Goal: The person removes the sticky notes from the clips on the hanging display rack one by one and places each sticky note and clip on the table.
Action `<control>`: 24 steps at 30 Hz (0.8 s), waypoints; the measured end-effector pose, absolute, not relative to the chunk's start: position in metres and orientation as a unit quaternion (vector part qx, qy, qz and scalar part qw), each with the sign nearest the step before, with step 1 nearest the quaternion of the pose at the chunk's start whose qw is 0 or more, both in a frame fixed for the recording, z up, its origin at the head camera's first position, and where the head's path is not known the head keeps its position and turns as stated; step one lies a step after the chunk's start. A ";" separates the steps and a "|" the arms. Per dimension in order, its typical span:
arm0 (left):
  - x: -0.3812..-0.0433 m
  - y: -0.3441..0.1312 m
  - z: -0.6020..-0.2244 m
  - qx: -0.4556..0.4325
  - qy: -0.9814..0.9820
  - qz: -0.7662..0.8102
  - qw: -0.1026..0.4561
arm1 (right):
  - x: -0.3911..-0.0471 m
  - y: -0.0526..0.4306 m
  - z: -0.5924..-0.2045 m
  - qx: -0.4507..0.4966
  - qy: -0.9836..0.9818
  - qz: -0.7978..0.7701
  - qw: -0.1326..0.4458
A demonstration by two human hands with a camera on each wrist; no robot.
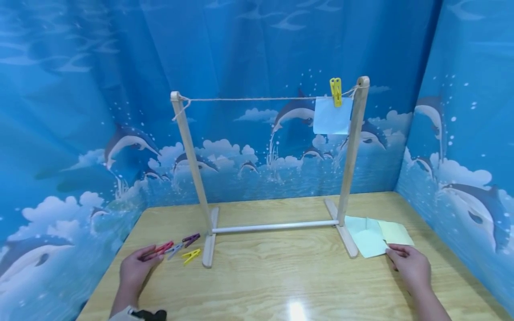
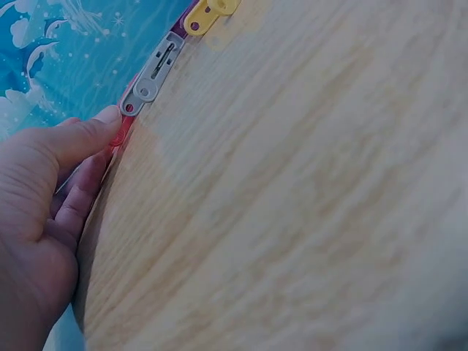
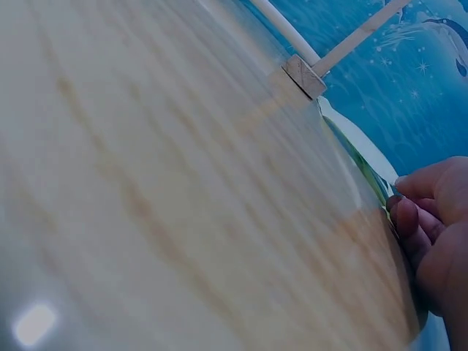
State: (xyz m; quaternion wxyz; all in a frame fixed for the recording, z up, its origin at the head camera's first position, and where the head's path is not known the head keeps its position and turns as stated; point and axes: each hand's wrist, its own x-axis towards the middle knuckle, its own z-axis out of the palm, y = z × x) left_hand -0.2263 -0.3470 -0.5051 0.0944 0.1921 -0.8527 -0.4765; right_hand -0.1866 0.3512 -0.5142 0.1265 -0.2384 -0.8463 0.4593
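At the table's left side my left hand (image 1: 135, 269) pinches a red clothespin (image 1: 163, 247) between thumb and fingers. A grey-blue clothespin (image 2: 155, 73) lies right against the red one, with purple (image 1: 191, 240) and yellow (image 1: 190, 256) clothespins just beyond. On the right, my right hand (image 1: 411, 269) pinches the near corner of a pale green paper sheet (image 1: 366, 238); in the right wrist view that sheet (image 3: 355, 135) lifts off the table at the held edge. A yellow-green sheet (image 1: 396, 233) lies beside it, behind the fingers.
A wooden drying rack (image 1: 350, 151) stands mid-table with a string (image 1: 249, 99) tied between its posts. Near the right post, a yellow clothespin (image 1: 336, 92) holds a light blue sheet (image 1: 331, 118) on the string. A white bar (image 1: 277, 226) joins the feet. Dolphin-print curtains (image 1: 249, 44) surround the table.
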 end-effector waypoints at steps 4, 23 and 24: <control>-0.222 -0.347 -0.508 0.208 -0.839 -0.492 0.107 | -0.185 0.351 -0.513 -0.236 -0.841 0.470 0.129; -0.203 -0.321 -0.483 0.212 -0.756 -0.603 0.141 | -0.175 0.356 -0.470 -0.098 -0.843 0.501 0.171; -0.203 -0.319 -0.480 0.211 -0.757 -0.604 0.134 | -0.174 0.355 -0.467 -0.094 -0.842 0.500 0.177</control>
